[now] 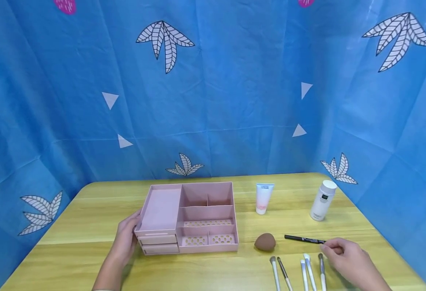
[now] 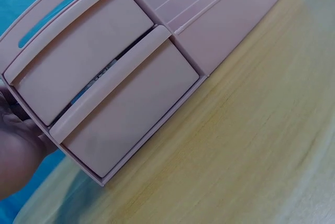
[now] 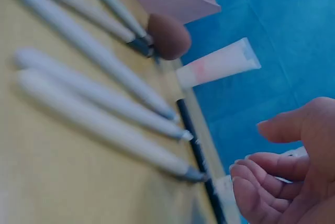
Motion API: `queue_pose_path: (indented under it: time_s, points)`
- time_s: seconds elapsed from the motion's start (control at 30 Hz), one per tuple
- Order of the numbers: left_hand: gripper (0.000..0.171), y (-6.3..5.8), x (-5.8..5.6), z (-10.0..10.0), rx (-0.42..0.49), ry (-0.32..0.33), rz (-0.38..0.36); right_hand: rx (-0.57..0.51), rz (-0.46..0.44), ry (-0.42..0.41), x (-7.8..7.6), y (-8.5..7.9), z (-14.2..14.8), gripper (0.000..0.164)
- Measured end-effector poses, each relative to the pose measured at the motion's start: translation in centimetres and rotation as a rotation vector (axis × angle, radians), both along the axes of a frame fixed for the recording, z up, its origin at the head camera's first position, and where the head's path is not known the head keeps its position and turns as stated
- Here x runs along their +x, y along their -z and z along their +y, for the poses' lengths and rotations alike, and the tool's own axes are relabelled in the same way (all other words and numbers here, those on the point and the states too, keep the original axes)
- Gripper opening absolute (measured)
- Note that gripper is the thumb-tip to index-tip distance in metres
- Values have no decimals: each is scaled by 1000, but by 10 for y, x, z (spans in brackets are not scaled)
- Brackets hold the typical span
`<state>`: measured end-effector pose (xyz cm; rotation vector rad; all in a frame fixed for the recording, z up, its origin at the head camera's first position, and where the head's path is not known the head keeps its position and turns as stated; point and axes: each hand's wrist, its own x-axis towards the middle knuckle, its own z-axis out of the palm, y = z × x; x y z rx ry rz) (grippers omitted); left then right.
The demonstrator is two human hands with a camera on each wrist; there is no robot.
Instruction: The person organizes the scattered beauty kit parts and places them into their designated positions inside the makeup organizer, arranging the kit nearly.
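A pink desktop organizer (image 1: 162,208) with two closed drawers and open compartments stands on the table. My left hand (image 1: 125,234) rests against its left side; in the left wrist view part of that hand (image 2: 21,150) is hidden behind the organizer's wall. On the right lies a slim black pen-like stick (image 1: 302,239), my right hand (image 1: 349,258) right at its right end. In the right wrist view the thumb (image 3: 285,127) stands apart from the loosely bent fingers, with nothing between them. Several makeup brushes (image 1: 309,268) lie beside this hand, nearer the front.
A brown makeup sponge (image 1: 265,241) sits between the organizer and the black stick. Farther back stand a white-and-pink tube (image 1: 263,200) and a white bottle (image 1: 322,202). A blue patterned curtain (image 1: 213,101) hangs behind the wooden table (image 1: 89,206).
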<state>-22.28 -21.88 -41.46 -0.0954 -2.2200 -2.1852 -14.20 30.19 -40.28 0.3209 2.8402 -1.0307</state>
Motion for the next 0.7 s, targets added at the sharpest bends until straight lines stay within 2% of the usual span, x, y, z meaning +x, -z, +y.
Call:
queue_pose_path:
  time_s: [0.17,0.4,0.57,0.7]
  points:
    - [51,0,1,0,2,1,9,39,-88,-6,12,19,7,35]
    - [51,2,1,-1,11,-5,15,53,-149,-3,17,31,6,20]
    - [51,2,0,0,13,-10,11,63,-177,-2,17,40,4,27]
    - [51,3,1,-1,10,-9,5,51,-201,1,17,41,2,29]
